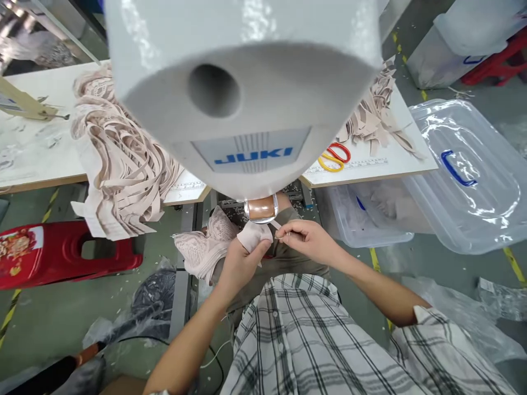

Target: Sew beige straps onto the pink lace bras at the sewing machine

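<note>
My left hand (242, 264) is closed on the edge of a beige lace bra (201, 249), thumb on top of a smooth pale part. The bra's lace cups hang to the left over my lap. My right hand (308, 238) pinches at a narrow pale strap close beside the left thumb; the fingertips partly hide it. Both hands are just below the head of a white JUKI sewing machine (255, 99), which fills the upper middle and hides its needle area. A clear guard (261, 208) sticks out under the head.
Beige straps (123, 164) lie heaped on the left table, and more strips (374, 112) on the right one. Red-and-yellow scissors (334, 157) rest near the right table edge. A red stool (61, 255) is at left; a clear lidded bin (473, 175) stands right.
</note>
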Tool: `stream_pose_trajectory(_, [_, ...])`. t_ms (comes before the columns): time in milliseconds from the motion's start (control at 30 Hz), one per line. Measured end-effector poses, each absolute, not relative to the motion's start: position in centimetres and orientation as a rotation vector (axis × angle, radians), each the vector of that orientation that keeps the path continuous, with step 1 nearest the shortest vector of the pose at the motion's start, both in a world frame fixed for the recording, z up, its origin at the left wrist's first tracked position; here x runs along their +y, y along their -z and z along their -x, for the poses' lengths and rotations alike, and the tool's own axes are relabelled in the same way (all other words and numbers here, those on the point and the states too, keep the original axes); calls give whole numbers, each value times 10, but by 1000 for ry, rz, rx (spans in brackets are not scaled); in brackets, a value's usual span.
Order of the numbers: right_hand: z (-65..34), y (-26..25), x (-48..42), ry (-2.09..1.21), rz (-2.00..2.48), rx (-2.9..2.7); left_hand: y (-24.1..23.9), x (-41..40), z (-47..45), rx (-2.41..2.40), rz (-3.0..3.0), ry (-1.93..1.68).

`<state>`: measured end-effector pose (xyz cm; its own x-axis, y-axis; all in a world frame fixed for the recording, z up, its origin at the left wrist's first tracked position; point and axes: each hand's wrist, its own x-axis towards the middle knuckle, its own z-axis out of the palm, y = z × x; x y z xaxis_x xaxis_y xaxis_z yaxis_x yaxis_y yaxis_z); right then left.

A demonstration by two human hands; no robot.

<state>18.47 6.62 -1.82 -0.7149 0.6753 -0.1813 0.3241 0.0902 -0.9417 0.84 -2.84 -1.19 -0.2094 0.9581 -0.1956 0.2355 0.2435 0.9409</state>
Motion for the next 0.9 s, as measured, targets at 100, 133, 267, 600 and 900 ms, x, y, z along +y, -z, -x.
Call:
stream_pose_trajectory(100, [-189,15,68,-1605,1032,-2136,7,-25,-8,1601,-1181,-970])
stream_pose_trajectory(133, [-189,14,67,-1587,1027,-2165,6,-24,-9,1596,-1198,-953])
stream_pose_trajectory(267, [-190,9,66,-1520,991,-2259,1,-26,-14,1576,-1240,-922])
stream_pose_trajectory(600, [-193,8,66,-1393,914,-2410,-1,-29,-24,1646,-1330,-869])
stream_pose_trajectory(900, [-195,10,77,-1544,946,-2366,1,-19,-18,1548,-1108,-920])
